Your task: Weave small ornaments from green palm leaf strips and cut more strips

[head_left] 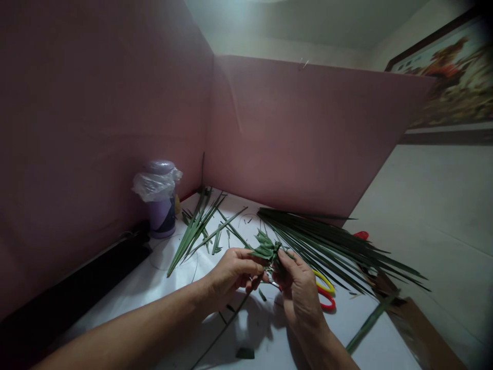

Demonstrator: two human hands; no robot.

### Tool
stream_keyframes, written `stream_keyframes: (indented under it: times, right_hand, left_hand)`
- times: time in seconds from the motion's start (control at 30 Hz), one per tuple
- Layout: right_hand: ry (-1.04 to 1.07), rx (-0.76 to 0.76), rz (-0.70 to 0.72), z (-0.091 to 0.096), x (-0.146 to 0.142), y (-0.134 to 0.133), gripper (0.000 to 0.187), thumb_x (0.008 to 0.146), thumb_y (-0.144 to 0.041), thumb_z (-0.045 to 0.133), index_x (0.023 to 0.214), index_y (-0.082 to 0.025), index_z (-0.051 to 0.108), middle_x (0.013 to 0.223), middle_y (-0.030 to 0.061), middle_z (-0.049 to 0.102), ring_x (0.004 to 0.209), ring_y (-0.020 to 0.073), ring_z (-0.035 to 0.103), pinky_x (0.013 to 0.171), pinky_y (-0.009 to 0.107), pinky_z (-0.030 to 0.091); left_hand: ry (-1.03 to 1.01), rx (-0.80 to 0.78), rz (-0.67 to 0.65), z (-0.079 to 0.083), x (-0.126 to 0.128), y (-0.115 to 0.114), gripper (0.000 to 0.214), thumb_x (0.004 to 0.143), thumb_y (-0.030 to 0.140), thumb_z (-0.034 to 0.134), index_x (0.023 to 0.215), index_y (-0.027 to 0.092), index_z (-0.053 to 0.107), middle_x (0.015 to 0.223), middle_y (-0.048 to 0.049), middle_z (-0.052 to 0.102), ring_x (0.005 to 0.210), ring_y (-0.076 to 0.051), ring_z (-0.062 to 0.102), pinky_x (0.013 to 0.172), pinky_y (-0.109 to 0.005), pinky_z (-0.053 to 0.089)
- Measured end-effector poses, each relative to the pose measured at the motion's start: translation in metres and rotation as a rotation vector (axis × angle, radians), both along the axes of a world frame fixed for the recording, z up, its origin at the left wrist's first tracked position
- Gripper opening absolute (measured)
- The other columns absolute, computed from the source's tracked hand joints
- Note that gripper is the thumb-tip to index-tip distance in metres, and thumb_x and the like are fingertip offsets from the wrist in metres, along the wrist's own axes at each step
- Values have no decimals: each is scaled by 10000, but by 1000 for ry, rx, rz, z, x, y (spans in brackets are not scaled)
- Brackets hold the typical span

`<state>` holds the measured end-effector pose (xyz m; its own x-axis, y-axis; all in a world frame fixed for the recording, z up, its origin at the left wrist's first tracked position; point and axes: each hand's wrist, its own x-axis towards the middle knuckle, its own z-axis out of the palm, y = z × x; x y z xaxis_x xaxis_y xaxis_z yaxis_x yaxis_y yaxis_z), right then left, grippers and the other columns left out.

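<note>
Green leafwork (264, 247) in both hands (233, 272) (302, 290); picture marks (405, 66) unreadable.

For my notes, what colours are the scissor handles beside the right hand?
Yellow loop, red loop; best in head view.

Green leaf piece (264, 247), fanned, aloft

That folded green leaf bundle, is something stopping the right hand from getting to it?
No, nothing visible is: the right hand already pinches the folded green leaf bundle. The scissors with red and yellow handles lie on the white tabletop, not in between.
</note>
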<state>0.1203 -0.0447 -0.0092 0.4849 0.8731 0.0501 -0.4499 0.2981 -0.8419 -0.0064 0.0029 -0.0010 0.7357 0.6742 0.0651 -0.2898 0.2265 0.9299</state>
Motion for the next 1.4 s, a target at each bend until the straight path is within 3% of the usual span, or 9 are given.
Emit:
stream_keyframes:
  times: [0.47, 0.77, 0.87, 0.97, 1.1, 1.27, 1.33, 1.4]
  right_hand:
    - [13, 7, 34, -2, 2, 2, 168, 661, -254, 711, 703, -168, 573, 579, -56, 534, 461, 49, 418, 424, 153, 334]
    - [48, 92, 258, -2, 7, 2, 141, 670, -289, 686, 730, -187, 608, 616, -15, 573, 502, 108, 486, 473, 240, 418]
    - [54, 101, 262, 1, 8, 2, 131, 673, -300, 674, 714, -192, 612, 608, -17, 574, 496, 108, 486, 462, 238, 412]
    - [56, 94, 249, 1, 10, 3, 132, 662, -291, 684, 714, -188, 620, 628, -14, 589, 528, 109, 508, 475, 228, 412]
    - [35, 31, 171, -2, 13, 7, 192, 668, -340, 680, 775, -187, 639, 726, 10, 637, 638, 140, 563, 557, 249, 441]
    - [-138, -58, -77, -9, 19, 15, 316, 700, -439, 624, 869, -172, 643, 783, 30, 643, 667, 146, 546, 524, 230, 395]
    - [-220, -72, -198, -13, 24, 18, 333, 710, -461, 599, 856, -165, 641, 787, 30, 631, 656, 136, 518, 492, 216, 361]
    - [-310, -89, -278, -16, 28, 19, 336, 729, -468, 571, 865, -167, 633, 837, 37, 625, 686, 139, 504, 493, 215, 351]
  left_hand:
    - [35, -34, -4, -6, 2, 2, 111, 650, 161, 609, 724, 78, 612, 613, -38, 579, 477, -72, 502, 470, -187, 337]
    - [2, -216, -163, -1, -2, 3, 209, 685, 221, 608, 810, 56, 635, 671, -41, 552, 479, -45, 463, 435, -161, 300]
    - [26, -231, -201, 1, -4, 1, 245, 698, 248, 600, 857, 66, 641, 619, -20, 532, 463, -43, 448, 430, -158, 295]
    - [37, -221, -208, -1, -3, 2, 191, 680, 246, 617, 778, 83, 633, 560, -2, 526, 406, -34, 407, 409, -165, 283]
    - [63, -211, -115, -4, -1, 5, 157, 633, 237, 659, 679, 105, 588, 536, -3, 553, 365, -19, 367, 388, -163, 247]
    - [234, 18, 178, -1, 2, 7, 138, 647, 253, 617, 672, 135, 550, 508, 17, 541, 334, -33, 328, 363, -180, 184]
    - [386, 295, 357, 3, 1, 9, 72, 662, 199, 556, 626, 137, 551, 512, 13, 538, 366, -51, 368, 391, -193, 243]
    - [554, 685, 540, 8, -1, 11, 91, 656, 129, 506, 580, 140, 555, 541, -3, 554, 474, -86, 462, 478, -212, 323]
